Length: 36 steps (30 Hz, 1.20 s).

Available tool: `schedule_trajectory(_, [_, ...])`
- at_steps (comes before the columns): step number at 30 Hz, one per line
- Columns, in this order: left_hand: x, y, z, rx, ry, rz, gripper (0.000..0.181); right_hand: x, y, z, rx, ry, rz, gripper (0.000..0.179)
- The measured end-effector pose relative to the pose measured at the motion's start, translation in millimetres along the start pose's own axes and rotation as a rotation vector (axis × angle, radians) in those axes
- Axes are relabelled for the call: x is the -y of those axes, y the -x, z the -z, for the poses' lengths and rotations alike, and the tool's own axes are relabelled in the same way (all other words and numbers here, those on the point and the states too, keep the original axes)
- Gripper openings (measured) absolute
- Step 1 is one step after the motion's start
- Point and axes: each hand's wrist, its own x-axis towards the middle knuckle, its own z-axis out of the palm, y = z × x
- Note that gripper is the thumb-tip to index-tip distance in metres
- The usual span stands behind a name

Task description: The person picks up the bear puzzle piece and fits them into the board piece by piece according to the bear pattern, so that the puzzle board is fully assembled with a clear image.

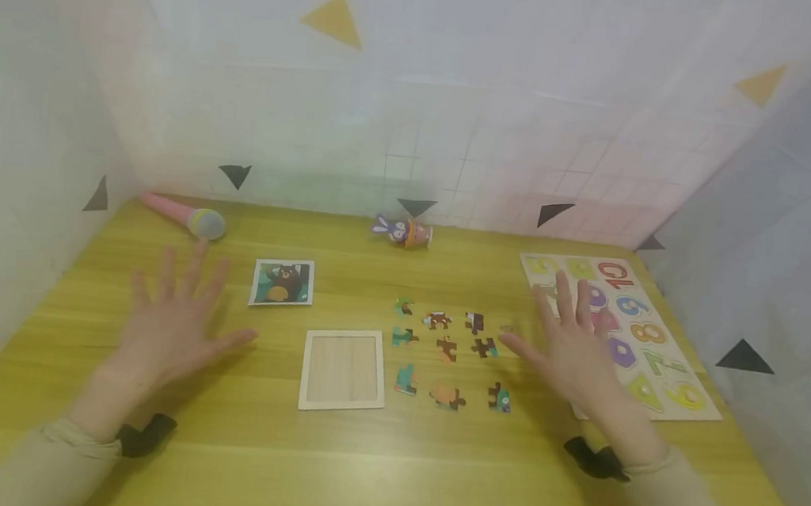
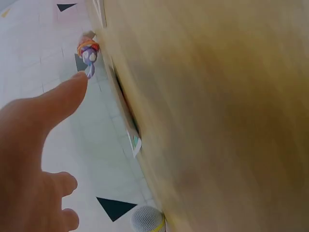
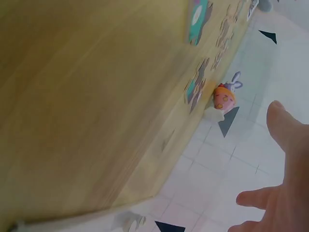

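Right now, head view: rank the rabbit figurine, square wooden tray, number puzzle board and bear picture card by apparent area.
Largest to smallest:
1. Number puzzle board, though the right hand covers part of it
2. Square wooden tray
3. Bear picture card
4. Rabbit figurine

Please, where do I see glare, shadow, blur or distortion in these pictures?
Head view: pale glare on the table below the wooden frame; left wrist: broad soft shadows across the table, grain blurred; right wrist: puzzle pieces strongly foreshortened.

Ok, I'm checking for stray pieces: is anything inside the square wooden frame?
Inside the wooden frame, only its bare pale base shows; whatever lies underneath is covered.
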Motion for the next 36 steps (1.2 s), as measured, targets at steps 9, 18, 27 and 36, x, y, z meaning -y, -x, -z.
schedule_trajectory(9, [-15.5,-3.2,-10.9,0.058,0.098,-0.067,0.111,18.2,-11.1,-0.2,-0.011,-0.104,0.105,0.086])
schedule_trajectory(18, [-53.3,3.9,-10.0,0.258,0.241,-0.212,0.113,33.3,-29.5,-12.6,-0.02,-0.373,0.214,0.05])
schedule_trajectory(27, [-73.6,3.4,-14.5,0.422,0.393,-0.295,0.108,51.8,-48.1,-12.3,0.046,-0.488,0.208,0.032])
schedule_trajectory(36, [-76.5,-0.4,-16.5,0.424,0.407,-0.305,0.105,63.5,-64.7,-18.6,0.16,-0.568,0.146,0.03])
